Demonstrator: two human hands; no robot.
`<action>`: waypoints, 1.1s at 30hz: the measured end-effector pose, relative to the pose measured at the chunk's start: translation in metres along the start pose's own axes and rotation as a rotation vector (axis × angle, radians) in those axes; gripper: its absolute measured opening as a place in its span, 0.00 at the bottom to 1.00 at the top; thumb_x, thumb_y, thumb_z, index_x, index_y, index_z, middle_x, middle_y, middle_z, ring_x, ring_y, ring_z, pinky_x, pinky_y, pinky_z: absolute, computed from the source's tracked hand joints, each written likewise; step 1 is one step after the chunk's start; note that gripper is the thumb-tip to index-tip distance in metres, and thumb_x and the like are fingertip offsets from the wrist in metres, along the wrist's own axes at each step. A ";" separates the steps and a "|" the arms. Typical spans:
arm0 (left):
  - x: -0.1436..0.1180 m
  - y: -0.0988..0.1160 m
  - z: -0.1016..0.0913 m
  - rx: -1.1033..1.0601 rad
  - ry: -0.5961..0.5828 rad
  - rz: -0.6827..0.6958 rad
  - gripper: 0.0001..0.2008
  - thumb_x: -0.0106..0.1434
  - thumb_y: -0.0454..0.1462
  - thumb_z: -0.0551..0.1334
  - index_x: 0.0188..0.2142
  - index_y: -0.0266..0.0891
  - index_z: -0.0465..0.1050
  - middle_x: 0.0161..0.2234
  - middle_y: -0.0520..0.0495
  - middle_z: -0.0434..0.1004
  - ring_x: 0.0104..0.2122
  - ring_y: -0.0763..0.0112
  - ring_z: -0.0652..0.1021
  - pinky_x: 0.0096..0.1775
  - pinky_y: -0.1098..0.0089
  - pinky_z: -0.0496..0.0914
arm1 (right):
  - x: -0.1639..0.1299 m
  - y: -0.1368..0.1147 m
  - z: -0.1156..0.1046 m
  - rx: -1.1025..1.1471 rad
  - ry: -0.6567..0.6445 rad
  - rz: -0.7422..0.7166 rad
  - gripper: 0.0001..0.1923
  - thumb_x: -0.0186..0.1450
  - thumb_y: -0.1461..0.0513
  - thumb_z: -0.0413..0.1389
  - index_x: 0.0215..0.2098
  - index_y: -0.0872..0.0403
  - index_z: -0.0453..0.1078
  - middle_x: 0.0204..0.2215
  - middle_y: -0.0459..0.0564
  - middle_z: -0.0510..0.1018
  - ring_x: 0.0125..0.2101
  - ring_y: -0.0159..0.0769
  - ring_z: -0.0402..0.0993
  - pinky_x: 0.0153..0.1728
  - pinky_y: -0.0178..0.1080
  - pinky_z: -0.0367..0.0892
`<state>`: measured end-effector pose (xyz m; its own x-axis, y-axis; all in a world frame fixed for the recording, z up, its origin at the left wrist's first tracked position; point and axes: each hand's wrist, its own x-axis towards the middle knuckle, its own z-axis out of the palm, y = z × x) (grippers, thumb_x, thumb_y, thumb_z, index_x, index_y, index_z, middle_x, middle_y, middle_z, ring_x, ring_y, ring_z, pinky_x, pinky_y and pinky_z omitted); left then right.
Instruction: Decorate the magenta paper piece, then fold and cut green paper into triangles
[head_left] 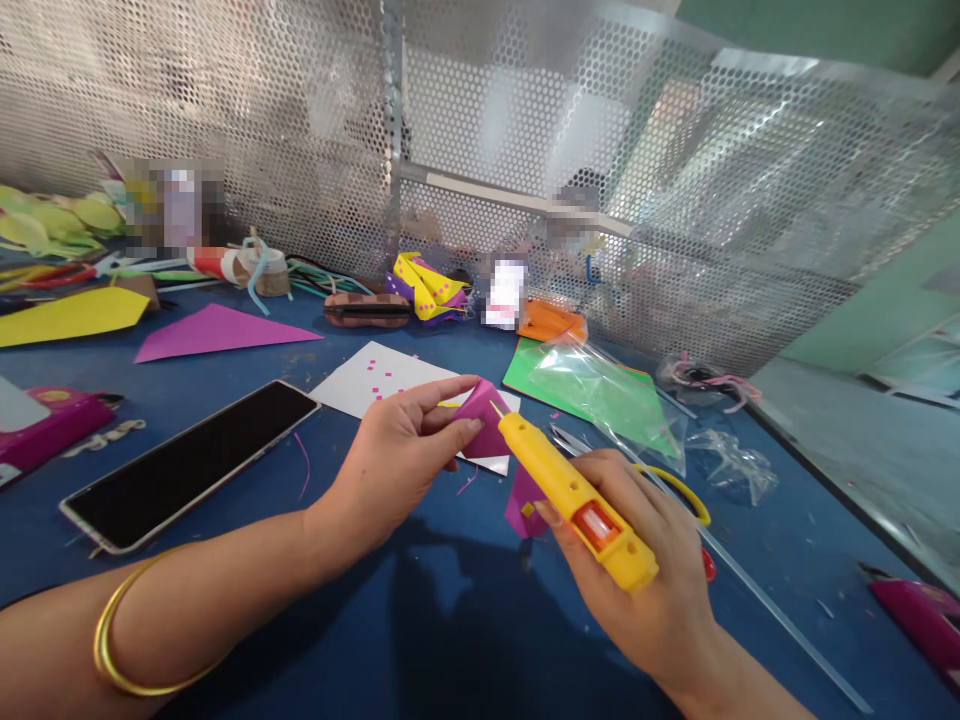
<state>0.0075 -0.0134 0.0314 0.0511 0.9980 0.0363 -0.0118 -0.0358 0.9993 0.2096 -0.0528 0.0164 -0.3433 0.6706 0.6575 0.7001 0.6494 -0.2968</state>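
A perforated metal screen (300, 100) rises behind the blue counter (465, 620), with green walling (862, 320) at right. Across the counter, a phone (187, 465) lies face up beside flat yellow (75, 315) and magenta (217, 337) sheets that look unworked. The right hand (637, 540) wraps round a yellow glue gun (551, 470); the left hand (409, 430) pinches a folded magenta piece (486, 430) over the white sheet (349, 380), the nozzle at or just beside it. A dotted paper form (424, 285) at the back appears finished. Under the gun, another magenta piece (516, 512) already bears a yellow square (528, 509); loose pink squares (376, 390) seem unused, so work looks partway.
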 end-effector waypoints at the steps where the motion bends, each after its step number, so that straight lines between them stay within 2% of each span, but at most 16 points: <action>1: 0.000 0.000 0.000 0.005 -0.001 0.003 0.26 0.58 0.40 0.67 0.56 0.38 0.73 0.31 0.46 0.85 0.29 0.66 0.80 0.26 0.73 0.66 | 0.000 0.000 0.000 -0.004 -0.001 0.000 0.05 0.65 0.65 0.56 0.38 0.51 0.64 0.29 0.46 0.73 0.27 0.34 0.68 0.27 0.38 0.63; 22: 0.000 -0.004 -0.002 -0.025 -0.009 0.020 0.25 0.59 0.38 0.68 0.56 0.41 0.73 0.32 0.49 0.85 0.28 0.71 0.79 0.26 0.76 0.68 | 0.000 -0.002 0.000 -0.027 0.002 0.028 0.04 0.67 0.63 0.55 0.36 0.51 0.63 0.27 0.44 0.70 0.25 0.33 0.67 0.25 0.37 0.60; 33: -0.002 -0.001 -0.001 -0.033 -0.010 0.000 0.25 0.59 0.38 0.68 0.56 0.39 0.72 0.29 0.51 0.85 0.27 0.73 0.78 0.27 0.78 0.69 | 0.000 -0.002 0.001 -0.065 0.020 0.022 0.06 0.68 0.61 0.56 0.35 0.52 0.63 0.26 0.44 0.70 0.25 0.32 0.66 0.25 0.36 0.60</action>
<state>0.0067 -0.0157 0.0307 0.0606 0.9975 0.0364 -0.0449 -0.0337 0.9984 0.2077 -0.0543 0.0165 -0.3150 0.6767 0.6655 0.7469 0.6094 -0.2661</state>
